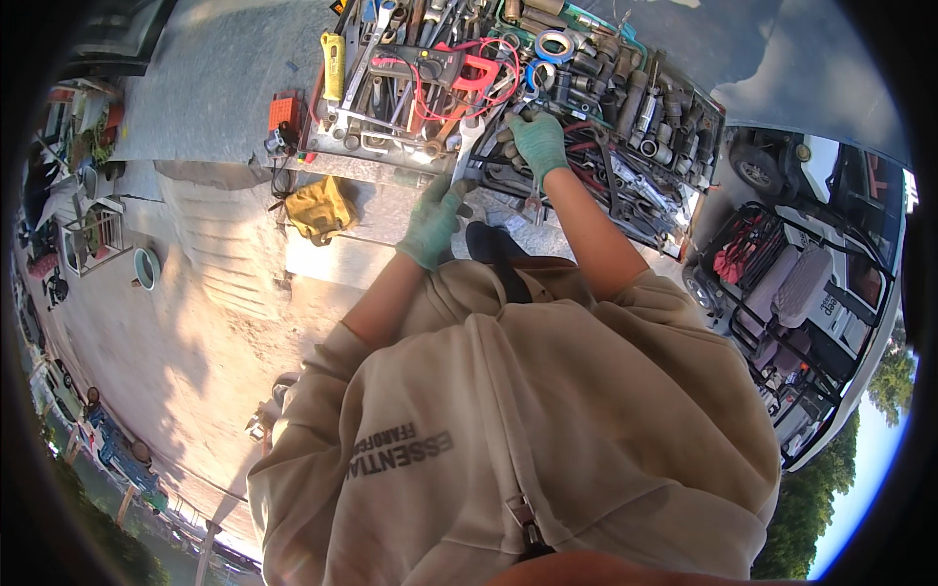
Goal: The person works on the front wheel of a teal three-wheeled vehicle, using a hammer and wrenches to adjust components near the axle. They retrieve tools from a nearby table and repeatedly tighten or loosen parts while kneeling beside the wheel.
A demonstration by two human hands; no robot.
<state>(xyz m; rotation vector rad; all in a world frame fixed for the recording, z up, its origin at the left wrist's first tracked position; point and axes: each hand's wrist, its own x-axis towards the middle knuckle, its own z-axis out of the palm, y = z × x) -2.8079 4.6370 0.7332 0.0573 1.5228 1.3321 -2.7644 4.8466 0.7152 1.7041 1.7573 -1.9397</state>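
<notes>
My left hand (429, 227), in a green-coated work glove, grips an open-end wrench (466, 150) with its jaw pointing away from me. My right hand (538, 139), gloved the same way, reaches over a tray of wrenches (623, 172), its fingers down at the tools; whether they pinch anything is hidden. Beyond the left hand, a clamp meter (399, 62) with a red jaw and red test leads (519, 69) lies across more wrenches. Sockets (667, 121) crowd the right side, near two rolls of blue tape (555, 47). A yellow-handled tool (333, 66) lies at the left.
A yellow cloth bag (321, 209) sits left of my left hand, below an orange box (284, 113). On the ground farther left stands a round basin (146, 269). An open-sided vehicle (799, 293) with seats stands at my right.
</notes>
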